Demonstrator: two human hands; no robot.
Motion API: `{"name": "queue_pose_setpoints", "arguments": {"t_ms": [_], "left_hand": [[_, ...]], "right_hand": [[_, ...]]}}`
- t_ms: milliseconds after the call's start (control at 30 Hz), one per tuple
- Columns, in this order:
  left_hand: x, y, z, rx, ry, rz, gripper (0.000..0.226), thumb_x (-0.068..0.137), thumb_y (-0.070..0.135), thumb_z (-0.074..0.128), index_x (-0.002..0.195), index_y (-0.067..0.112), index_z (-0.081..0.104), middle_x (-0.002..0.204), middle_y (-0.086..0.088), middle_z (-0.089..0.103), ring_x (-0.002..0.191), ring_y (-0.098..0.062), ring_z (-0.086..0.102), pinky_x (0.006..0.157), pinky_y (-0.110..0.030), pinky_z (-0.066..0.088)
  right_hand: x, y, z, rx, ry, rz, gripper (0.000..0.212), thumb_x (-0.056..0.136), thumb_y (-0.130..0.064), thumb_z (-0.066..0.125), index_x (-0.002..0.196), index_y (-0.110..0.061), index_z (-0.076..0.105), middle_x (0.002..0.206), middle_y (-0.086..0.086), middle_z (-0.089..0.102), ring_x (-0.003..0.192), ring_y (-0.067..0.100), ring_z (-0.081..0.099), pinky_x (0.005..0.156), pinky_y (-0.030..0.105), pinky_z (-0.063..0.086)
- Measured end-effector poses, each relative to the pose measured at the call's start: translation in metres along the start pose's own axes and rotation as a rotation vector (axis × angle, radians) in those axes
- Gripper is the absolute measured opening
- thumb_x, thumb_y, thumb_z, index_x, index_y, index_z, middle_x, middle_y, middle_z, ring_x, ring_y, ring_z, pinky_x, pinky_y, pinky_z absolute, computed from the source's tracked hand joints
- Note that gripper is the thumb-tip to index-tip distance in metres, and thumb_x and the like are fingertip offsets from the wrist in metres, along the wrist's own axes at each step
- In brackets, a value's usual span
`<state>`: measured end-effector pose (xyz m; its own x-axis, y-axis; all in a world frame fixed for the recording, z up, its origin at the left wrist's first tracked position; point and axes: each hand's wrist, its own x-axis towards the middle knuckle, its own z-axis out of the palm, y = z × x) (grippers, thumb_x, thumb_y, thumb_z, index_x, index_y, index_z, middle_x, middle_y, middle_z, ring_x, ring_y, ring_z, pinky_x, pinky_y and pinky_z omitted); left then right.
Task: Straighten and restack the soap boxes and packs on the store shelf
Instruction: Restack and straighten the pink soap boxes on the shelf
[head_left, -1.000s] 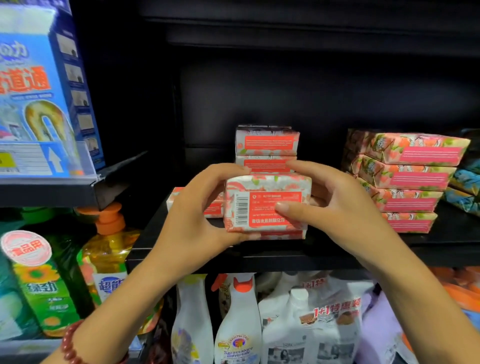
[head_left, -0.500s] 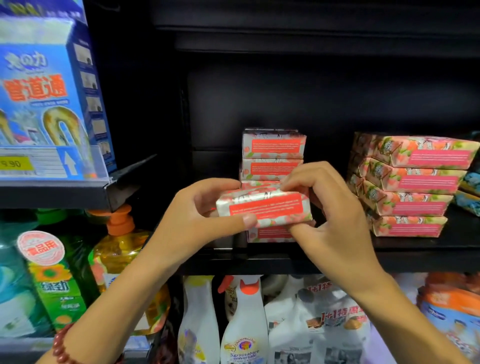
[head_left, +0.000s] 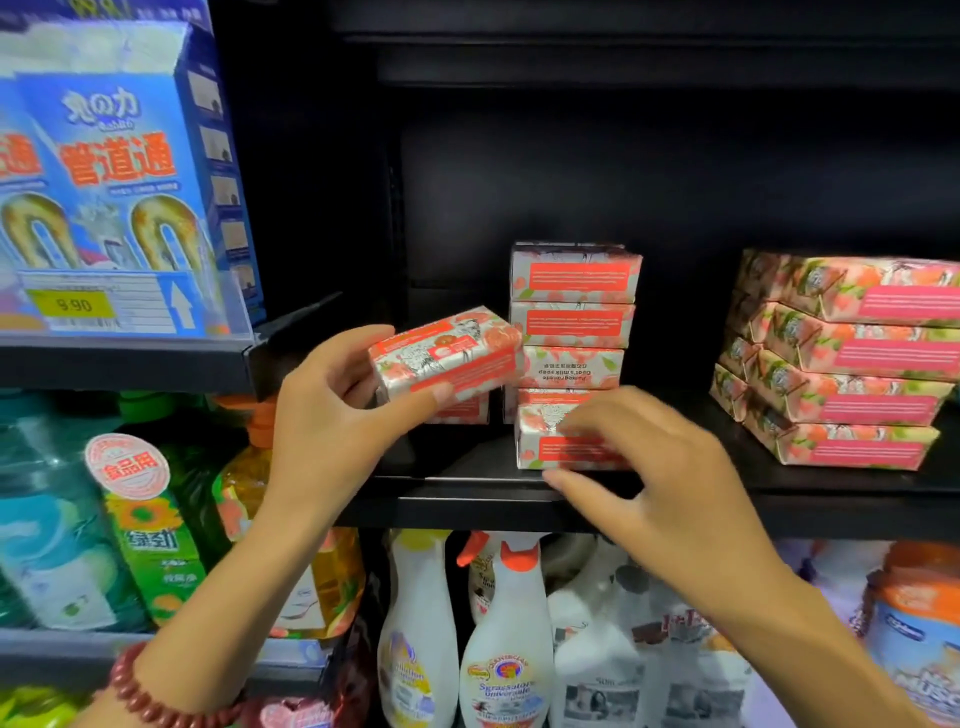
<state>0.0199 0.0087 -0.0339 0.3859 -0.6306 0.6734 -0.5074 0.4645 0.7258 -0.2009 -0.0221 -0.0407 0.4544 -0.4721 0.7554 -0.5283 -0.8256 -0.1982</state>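
left grip clamped on a tilted soap box; right grip spread over the front box, hold unclear. mid-restack: next, square both onto the stack just behind.

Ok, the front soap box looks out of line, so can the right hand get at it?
Probably yes: the right hand is right at the front soap box with nothing between, and the left hand holds a second box clear to the left.

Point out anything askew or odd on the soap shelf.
In the middle stack, the third box down sits upside down: its print reads inverted. The packs at right are staggered, not flush. The left hand holds a loose box tilted.
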Motion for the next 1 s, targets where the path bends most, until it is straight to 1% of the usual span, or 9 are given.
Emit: {"name": "queue_pose_setpoints", "arguments": {"t_ms": [100, 167, 367, 433, 533, 733, 833, 933, 1000], "left_hand": [[0.003, -0.006, 0.003, 0.098, 0.014, 0.033, 0.073, 0.057, 0.052, 0.071, 0.121, 0.025, 0.053, 0.110, 0.017, 0.059, 0.103, 0.006, 0.057, 0.079, -0.003, 0.045], [0.005, -0.012, 0.004, 0.165, 0.023, 0.033, 0.073, 0.060, 0.052, 0.071, 0.124, 0.022, 0.053, 0.113, 0.013, 0.058, 0.103, 0.000, 0.058, 0.078, -0.006, 0.047], [0.017, -0.023, 0.004, 0.349, -0.023, 0.020, 0.060, 0.073, 0.038, 0.075, 0.125, 0.016, 0.053, 0.116, 0.005, 0.058, 0.104, -0.008, 0.056, 0.077, -0.011, 0.043], [0.020, -0.022, 0.004, 0.380, -0.035, 0.034, 0.057, 0.074, 0.037, 0.074, 0.124, 0.015, 0.057, 0.122, 0.001, 0.059, 0.110, -0.012, 0.056, 0.085, -0.018, 0.046], [0.020, -0.019, 0.004, 0.491, -0.024, 0.094, 0.052, 0.078, 0.035, 0.070, 0.125, 0.016, 0.060, 0.133, -0.001, 0.054, 0.124, -0.014, 0.047, 0.098, -0.024, 0.036], [0.026, -0.021, 0.003, 0.595, -0.024, 0.203, 0.033, 0.080, 0.015, 0.072, 0.113, 0.009, 0.067, 0.115, -0.004, 0.064, 0.108, -0.016, 0.056, 0.093, -0.024, 0.039], [0.029, -0.024, 0.004, 0.576, -0.034, 0.202, 0.031, 0.082, 0.006, 0.070, 0.113, 0.009, 0.067, 0.115, -0.004, 0.065, 0.108, -0.013, 0.056, 0.092, -0.017, 0.038], [0.027, -0.024, 0.004, 0.531, -0.036, 0.193, 0.032, 0.084, 0.003, 0.067, 0.115, 0.011, 0.067, 0.116, -0.003, 0.066, 0.105, -0.003, 0.050, 0.085, 0.000, 0.032], [0.027, -0.022, 0.003, 0.527, -0.046, 0.163, 0.035, 0.085, 0.002, 0.066, 0.118, 0.012, 0.065, 0.123, -0.003, 0.063, 0.111, -0.002, 0.047, 0.091, -0.003, 0.032]], "right_hand": [[-0.007, -0.004, 0.012, -0.205, -0.083, -0.081, 0.024, 0.070, -0.031, 0.080, 0.083, -0.018, 0.065, 0.080, -0.006, 0.062, 0.072, 0.016, 0.060, 0.052, 0.026, 0.047], [-0.010, -0.007, 0.019, -0.296, -0.102, -0.123, 0.026, 0.064, -0.032, 0.084, 0.078, -0.017, 0.067, 0.075, -0.006, 0.063, 0.067, 0.016, 0.061, 0.046, 0.025, 0.045], [-0.013, -0.003, 0.025, -0.304, -0.094, -0.128, 0.025, 0.062, -0.026, 0.086, 0.079, -0.016, 0.070, 0.078, -0.003, 0.065, 0.070, 0.018, 0.063, 0.048, 0.025, 0.047], [-0.013, -0.003, 0.026, -0.305, -0.091, -0.124, 0.026, 0.061, -0.026, 0.086, 0.079, -0.016, 0.070, 0.077, -0.003, 0.065, 0.070, 0.017, 0.062, 0.048, 0.025, 0.047], [-0.014, -0.004, 0.026, -0.311, -0.079, -0.115, 0.026, 0.060, -0.026, 0.087, 0.077, -0.016, 0.070, 0.075, -0.004, 0.063, 0.067, 0.017, 0.062, 0.047, 0.024, 0.047], [-0.013, -0.004, 0.027, -0.314, -0.067, -0.120, 0.028, 0.058, -0.025, 0.088, 0.077, -0.016, 0.071, 0.074, -0.003, 0.064, 0.066, 0.017, 0.062, 0.049, 0.023, 0.047], [-0.013, -0.004, 0.027, -0.308, -0.068, -0.123, 0.027, 0.057, -0.026, 0.088, 0.076, -0.016, 0.071, 0.074, -0.004, 0.064, 0.066, 0.016, 0.062, 0.049, 0.021, 0.047], [-0.014, -0.004, 0.027, -0.294, -0.082, -0.123, 0.026, 0.059, -0.026, 0.087, 0.075, -0.016, 0.070, 0.073, -0.004, 0.063, 0.066, 0.016, 0.061, 0.048, 0.023, 0.047], [-0.015, -0.003, 0.027, -0.286, -0.100, -0.119, 0.024, 0.061, -0.025, 0.086, 0.076, -0.016, 0.070, 0.073, -0.004, 0.063, 0.067, 0.017, 0.061, 0.048, 0.024, 0.047]]}}
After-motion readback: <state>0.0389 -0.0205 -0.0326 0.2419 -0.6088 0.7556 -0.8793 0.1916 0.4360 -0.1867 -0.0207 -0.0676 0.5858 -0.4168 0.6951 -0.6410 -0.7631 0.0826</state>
